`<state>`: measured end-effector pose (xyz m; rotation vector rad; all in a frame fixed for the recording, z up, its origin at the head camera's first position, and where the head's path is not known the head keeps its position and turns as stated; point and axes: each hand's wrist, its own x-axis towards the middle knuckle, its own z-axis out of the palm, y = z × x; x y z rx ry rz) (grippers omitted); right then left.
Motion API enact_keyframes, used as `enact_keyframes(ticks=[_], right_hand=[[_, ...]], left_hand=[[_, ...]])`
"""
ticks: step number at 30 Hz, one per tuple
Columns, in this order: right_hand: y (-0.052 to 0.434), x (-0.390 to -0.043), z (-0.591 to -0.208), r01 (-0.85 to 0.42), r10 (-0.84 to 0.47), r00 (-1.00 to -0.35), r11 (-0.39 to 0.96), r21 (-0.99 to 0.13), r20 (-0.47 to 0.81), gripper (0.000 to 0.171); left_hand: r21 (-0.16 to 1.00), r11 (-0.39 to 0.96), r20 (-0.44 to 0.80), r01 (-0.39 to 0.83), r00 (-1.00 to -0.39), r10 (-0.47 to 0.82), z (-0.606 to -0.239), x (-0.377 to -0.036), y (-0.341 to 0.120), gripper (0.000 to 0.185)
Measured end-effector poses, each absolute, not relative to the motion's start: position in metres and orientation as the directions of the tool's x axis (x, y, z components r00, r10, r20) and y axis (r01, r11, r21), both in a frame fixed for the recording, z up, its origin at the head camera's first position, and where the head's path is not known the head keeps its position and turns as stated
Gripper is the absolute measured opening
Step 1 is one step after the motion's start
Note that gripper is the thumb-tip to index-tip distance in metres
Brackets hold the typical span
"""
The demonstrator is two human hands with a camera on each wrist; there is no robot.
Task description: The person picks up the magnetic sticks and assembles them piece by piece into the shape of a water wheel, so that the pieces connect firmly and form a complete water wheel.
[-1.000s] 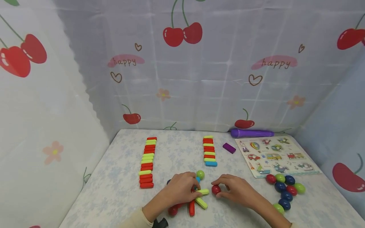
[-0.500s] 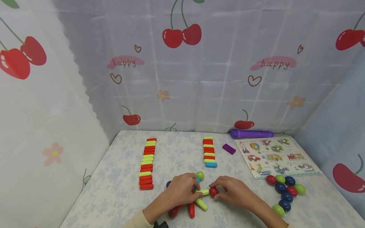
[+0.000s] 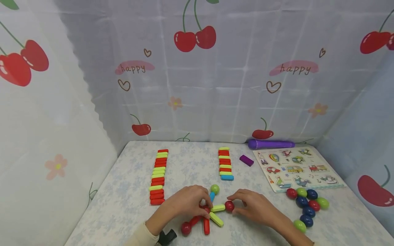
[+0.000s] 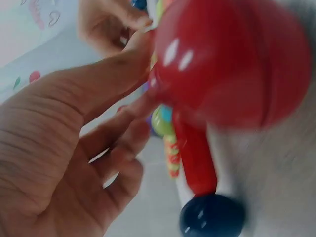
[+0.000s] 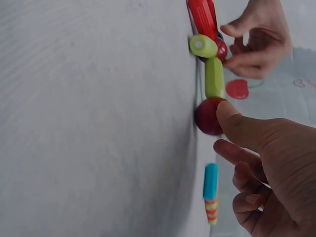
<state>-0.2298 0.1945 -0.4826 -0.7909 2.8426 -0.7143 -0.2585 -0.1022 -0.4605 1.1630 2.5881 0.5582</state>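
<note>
A flat figure of sticks and balls lies near the table's front edge. Spokes run out from its hub: a blue stick (image 3: 212, 196) to a green ball (image 3: 214, 189), two yellow-green sticks (image 3: 216, 219) and two red sticks (image 3: 206, 226), one ending in a red ball (image 3: 186, 228). My left hand (image 3: 204, 206) pinches the hub, hiding it. My right hand (image 3: 234, 205) holds another red ball (image 3: 229, 206) against the outer end of a yellow-green stick (image 3: 218, 207); its thumb lies on that ball (image 5: 210, 116). The left wrist view shows a red ball (image 4: 227, 64), a red stick and a dark blue ball (image 4: 212, 217).
Two rows of red and yellow-green sticks (image 3: 158, 177) (image 3: 225, 164) lie further back. A purple block (image 3: 247, 160), a purple cylinder (image 3: 271, 144) and a picture puzzle board (image 3: 297, 167) sit at the back right. Several loose balls (image 3: 307, 205) lie to the right. Printed curtains enclose the table.
My right hand moved the red ball left until it met the end of the yellow-green stick. My left hand stayed on the hub, drawing back slightly.
</note>
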Motion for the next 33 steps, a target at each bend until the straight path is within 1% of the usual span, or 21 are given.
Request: enact_keyframes(ticks=[6, 11, 15, 19, 23, 25, 29, 33], right_hand=[[0.231, -0.215, -0.473, -0.35, -0.397, -0.918, 0.82, -0.453, -0.009, 0.031], [0.268, -0.197, -0.467, -0.27, -0.31, -0.95, 0.865, -0.422, -0.027, 0.03], [0.297, -0.185, -0.462, -0.18, -0.227, -0.971, 0.902, -0.393, -0.078, 0.035], [0.324, -0.177, -0.458, -0.094, -0.172, -0.968, 0.926, -0.366, -0.185, 0.042], [0.344, -0.17, -0.462, -0.026, -0.139, -0.952, 0.924, -0.381, -0.271, 0.048], [0.349, -0.168, -0.467, -0.002, -0.131, -0.949, 0.913, -0.408, -0.288, 0.051], [0.352, -0.166, -0.476, 0.022, -0.129, -0.944, 0.896, -0.444, -0.305, 0.05], [0.352, -0.166, -0.481, 0.017, -0.133, -0.945, 0.892, -0.452, -0.298, 0.045]], left_hand=[[0.418, 0.58, -0.078, 0.699, -0.609, 0.789, -0.457, -0.262, -0.106, 0.015], [0.405, 0.606, -0.076, 0.684, -0.636, 0.768, -0.459, -0.26, -0.106, 0.013], [0.387, 0.625, -0.059, 0.678, -0.658, 0.751, -0.46, -0.257, -0.104, 0.01], [0.364, 0.63, -0.037, 0.686, -0.666, 0.745, -0.461, -0.256, -0.103, 0.011], [0.364, 0.639, -0.026, 0.677, -0.679, 0.734, -0.462, -0.256, -0.102, 0.012], [0.371, 0.646, -0.024, 0.667, -0.689, 0.725, -0.463, -0.256, -0.102, 0.012], [0.384, 0.658, -0.02, 0.648, -0.706, 0.708, -0.463, -0.256, -0.101, 0.013], [0.38, 0.636, 0.021, 0.672, -0.694, 0.72, -0.467, -0.256, -0.098, 0.013]])
